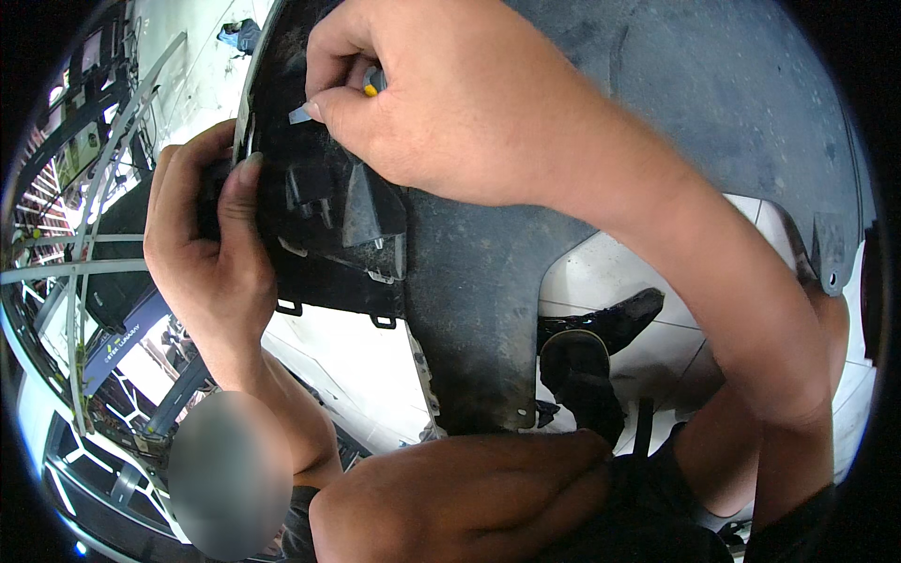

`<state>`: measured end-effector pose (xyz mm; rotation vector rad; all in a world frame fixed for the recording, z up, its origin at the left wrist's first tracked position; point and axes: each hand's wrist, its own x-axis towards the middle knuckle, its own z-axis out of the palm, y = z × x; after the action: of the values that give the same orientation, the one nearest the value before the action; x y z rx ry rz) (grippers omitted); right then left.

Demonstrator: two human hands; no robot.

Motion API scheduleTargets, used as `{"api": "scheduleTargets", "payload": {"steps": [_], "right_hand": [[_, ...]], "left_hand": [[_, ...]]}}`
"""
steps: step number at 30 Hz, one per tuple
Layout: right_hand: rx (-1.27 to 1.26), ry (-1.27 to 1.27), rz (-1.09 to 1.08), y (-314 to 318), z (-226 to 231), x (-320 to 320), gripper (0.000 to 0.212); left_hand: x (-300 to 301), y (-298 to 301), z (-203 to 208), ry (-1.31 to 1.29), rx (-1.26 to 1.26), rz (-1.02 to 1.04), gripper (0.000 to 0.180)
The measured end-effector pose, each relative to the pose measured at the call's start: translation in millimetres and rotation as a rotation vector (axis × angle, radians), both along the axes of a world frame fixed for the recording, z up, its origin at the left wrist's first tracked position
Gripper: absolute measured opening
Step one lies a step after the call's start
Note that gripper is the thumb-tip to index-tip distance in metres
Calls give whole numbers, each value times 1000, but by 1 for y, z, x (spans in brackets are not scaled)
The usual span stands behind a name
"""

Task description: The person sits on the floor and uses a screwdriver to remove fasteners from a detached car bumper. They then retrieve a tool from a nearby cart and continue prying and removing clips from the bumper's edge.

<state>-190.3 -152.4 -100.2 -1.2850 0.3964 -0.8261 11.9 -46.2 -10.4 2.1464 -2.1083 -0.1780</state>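
Observation:
A large black plastic car panel point(469, 272), dusty and scuffed, spans the upper part of the head view. My left hand point(211, 235) is closed round its left edge, with the thumb on the near face and the fingers behind. Above the panel's dark moulded section, my right hand point(404, 94) is closed on a small tool. A pale, flat tip point(300, 114) of it sticks out past the thumb, close to the panel, and a yellow part point(372, 90) shows between the fingers. The rest of the tool is hidden in the palm, so its kind is unclear.
Moulded brackets point(361, 216) rise from the panel near my left hand. My bent leg point(450, 497) is below, and a black shoe point(577, 361) stands on white floor tiles point(582, 272). Metal rails point(80, 253) and framework fill the left side.

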Motion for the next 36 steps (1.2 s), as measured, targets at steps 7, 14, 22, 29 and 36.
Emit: {"api": "scheduleTargets", "payload": {"steps": [7, 14, 22, 29, 36], "right_hand": [[-24, 347, -413, 54, -22, 52, 33], [365, 127, -404, 78, -11, 75, 34], [474, 31, -559, 90, -5, 95, 30], [612, -75, -530, 89, -3, 90, 28], [432, -6, -531, 85, -3, 86, 24]], "left_hand": [[-6, 4, -2, 170, 39, 218, 16], [-23, 2, 20, 402, 104, 234, 20], [-20, 11, 9, 220, 7, 175, 22], [-37, 7, 13, 117, 28, 120, 25], [-28, 0, 14, 199, -3, 212, 28]]}}
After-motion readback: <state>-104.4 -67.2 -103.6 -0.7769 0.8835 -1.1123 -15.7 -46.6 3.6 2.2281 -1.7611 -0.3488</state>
